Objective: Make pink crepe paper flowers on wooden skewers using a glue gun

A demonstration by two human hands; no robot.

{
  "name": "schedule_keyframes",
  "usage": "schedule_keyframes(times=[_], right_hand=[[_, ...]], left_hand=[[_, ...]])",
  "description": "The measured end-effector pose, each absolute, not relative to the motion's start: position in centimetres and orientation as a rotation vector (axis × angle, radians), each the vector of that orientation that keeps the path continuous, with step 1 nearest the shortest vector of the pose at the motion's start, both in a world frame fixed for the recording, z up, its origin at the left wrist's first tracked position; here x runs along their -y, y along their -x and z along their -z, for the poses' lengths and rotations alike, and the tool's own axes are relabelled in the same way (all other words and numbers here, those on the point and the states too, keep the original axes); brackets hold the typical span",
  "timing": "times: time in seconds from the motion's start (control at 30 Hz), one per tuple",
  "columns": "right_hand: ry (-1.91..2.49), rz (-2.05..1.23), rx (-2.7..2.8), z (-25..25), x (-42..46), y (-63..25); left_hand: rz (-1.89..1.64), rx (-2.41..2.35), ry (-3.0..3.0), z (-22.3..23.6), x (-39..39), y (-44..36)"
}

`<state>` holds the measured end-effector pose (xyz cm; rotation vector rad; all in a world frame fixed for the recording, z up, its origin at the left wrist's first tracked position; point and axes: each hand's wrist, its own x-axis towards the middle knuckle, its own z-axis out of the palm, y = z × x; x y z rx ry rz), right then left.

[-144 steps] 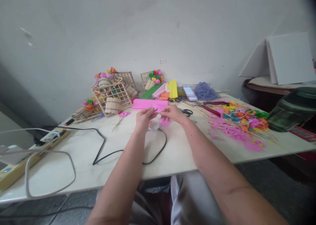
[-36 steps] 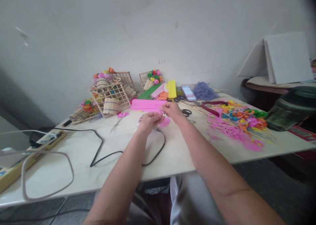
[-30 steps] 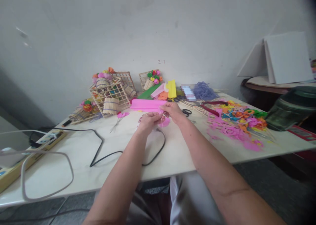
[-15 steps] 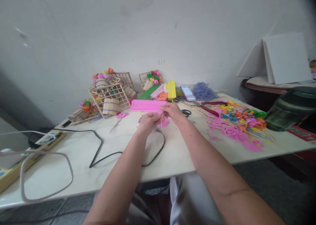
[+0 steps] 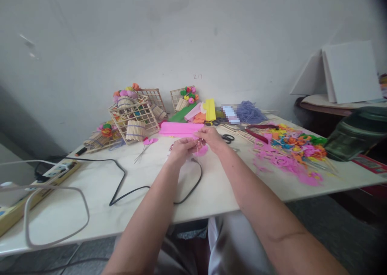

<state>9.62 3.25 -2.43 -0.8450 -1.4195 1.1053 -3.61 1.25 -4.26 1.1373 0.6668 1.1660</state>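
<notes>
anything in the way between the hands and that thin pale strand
Nothing visible: the left hand and right hand are close together at the thin pale strand, whose lower part shows below them.

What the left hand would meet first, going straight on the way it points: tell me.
Most likely the right hand, right before the left hand, with a thin pale stem at their fingertips. They look very close; depth between them is unclear from this single view.
</notes>
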Motion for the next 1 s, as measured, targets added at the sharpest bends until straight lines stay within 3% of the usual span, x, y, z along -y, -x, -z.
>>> schedule_keyframes(times=[0.83, 1.0], right_hand=[[0.916, -0.964, 1.426, 2.6, -3.1, -9.2], [0.984, -0.885, 1.517, 3.0, -3.6, -9.1]], left_hand=[[-1.198, -0.836, -1.156, 3.5, -0.9, 3.7], [-1.388, -0.798, -1.085, 3.0, -1.6, 5.3]])
